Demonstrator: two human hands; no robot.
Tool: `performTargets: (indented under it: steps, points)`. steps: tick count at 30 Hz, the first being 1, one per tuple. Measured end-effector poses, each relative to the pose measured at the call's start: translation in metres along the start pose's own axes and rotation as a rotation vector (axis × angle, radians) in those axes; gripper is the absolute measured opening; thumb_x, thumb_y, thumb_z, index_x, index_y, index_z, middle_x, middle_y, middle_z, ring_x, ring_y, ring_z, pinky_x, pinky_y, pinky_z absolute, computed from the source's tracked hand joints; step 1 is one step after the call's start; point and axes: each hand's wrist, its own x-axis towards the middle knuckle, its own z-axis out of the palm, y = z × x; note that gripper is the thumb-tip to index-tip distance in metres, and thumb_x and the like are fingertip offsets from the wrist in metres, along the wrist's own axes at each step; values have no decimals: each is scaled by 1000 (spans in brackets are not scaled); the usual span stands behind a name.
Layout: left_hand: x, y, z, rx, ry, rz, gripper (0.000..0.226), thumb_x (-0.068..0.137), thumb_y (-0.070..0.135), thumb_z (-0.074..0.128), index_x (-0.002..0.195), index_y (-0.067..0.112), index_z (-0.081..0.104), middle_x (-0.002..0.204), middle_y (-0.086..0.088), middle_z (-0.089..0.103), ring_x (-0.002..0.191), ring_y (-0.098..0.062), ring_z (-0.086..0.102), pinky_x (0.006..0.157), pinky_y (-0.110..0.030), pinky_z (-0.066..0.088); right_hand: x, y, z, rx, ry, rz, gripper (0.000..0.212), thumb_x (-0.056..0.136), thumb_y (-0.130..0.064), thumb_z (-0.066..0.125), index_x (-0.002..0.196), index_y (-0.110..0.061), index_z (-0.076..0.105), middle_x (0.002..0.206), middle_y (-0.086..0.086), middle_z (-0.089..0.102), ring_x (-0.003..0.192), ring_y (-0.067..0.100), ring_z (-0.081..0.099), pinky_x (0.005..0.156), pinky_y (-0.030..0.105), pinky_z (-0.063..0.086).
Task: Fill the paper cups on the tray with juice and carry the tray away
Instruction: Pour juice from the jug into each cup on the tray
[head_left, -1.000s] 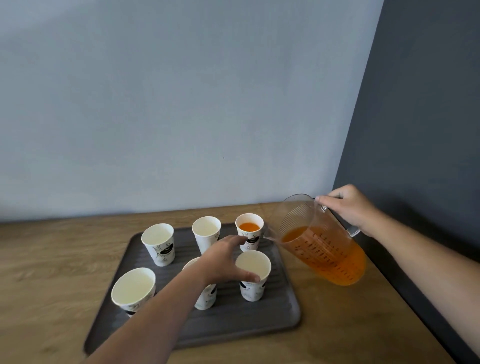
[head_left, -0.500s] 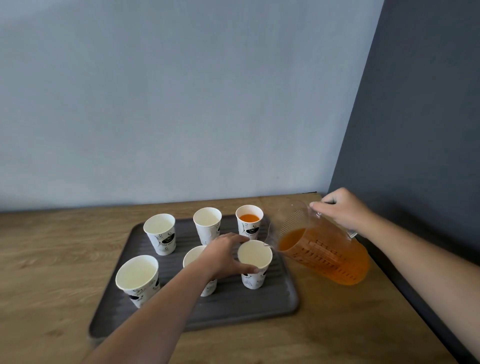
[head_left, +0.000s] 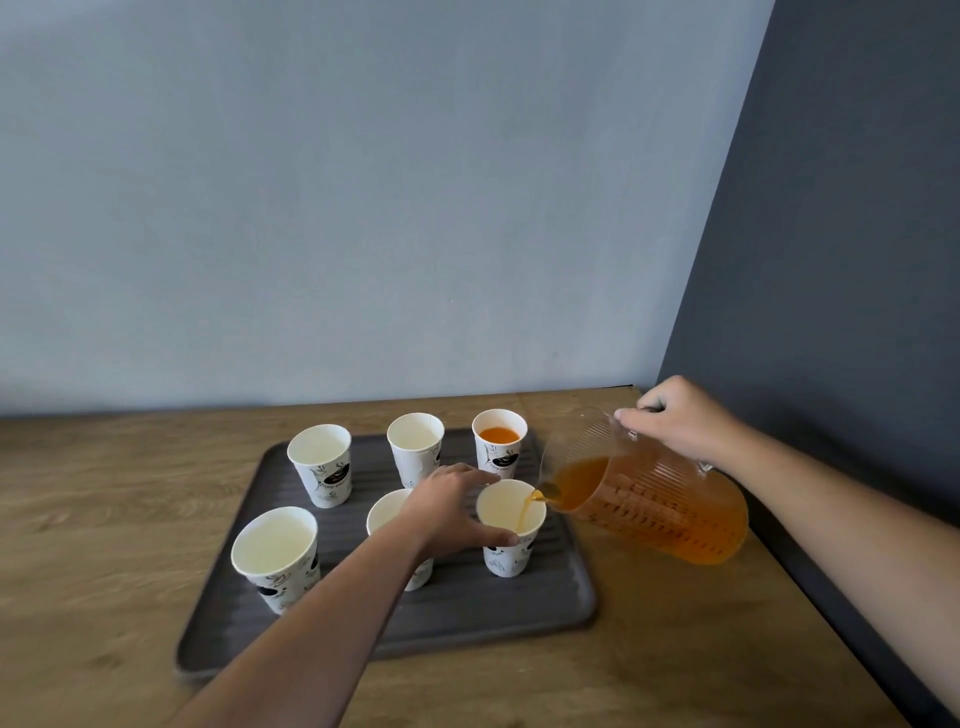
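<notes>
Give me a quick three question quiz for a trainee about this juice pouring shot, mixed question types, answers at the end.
1. True or false: the far right cup already holds juice.
2. How many paper cups stand on the tray? A) four B) six C) eight
3. Fill in: the left hand steadies the near right cup while the right hand tips the ____.

Key: 1 true; 2 B; 3 pitcher.

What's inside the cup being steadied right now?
A thin stream of orange juice from the pitcher runs into the near-right cup, held by the left hand. Its bottom is hidden by the rim, so the level cannot be seen.
</notes>
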Motion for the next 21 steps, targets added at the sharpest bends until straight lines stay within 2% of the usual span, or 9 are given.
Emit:
performTargets:
  steps: [3,7,15,21]
  points:
    - [0,-1,0,-7,-3,0,83,64,61,75,137,32,46,139,5,48,131,-15,39,107,-35,35,1,-3,-1,-9,-1,3,55,82,-27,66,39,-16,33,42,-4,22,40,12,25,49,26,22]
    - [1,-1,0,-3,-6,5,84,64,61,75,137,32,46,139,4,49,130,-15,38,108,-35,35,3,-5,-2,-17,-17,-22,52,80,-28,66,44,-15,31,47,0,19,46,16,23,53,30,22]
    - [2,-3,2,-8,-9,4,85,63,63,75,137,32,46,139,4,48,131,-16,38,108,-37,35,5,-8,-6,-52,-13,-46,56,81,-30,67,45,-18,26,49,1,19,49,17,23,54,30,20]
    - [1,-3,2,-8,-15,0,86,63,63,74,138,33,45,139,4,48,131,-16,38,107,-38,37,4,-8,-8,-57,-6,-37,53,81,-30,67,45,-15,31,48,1,22,49,17,26,53,30,22]
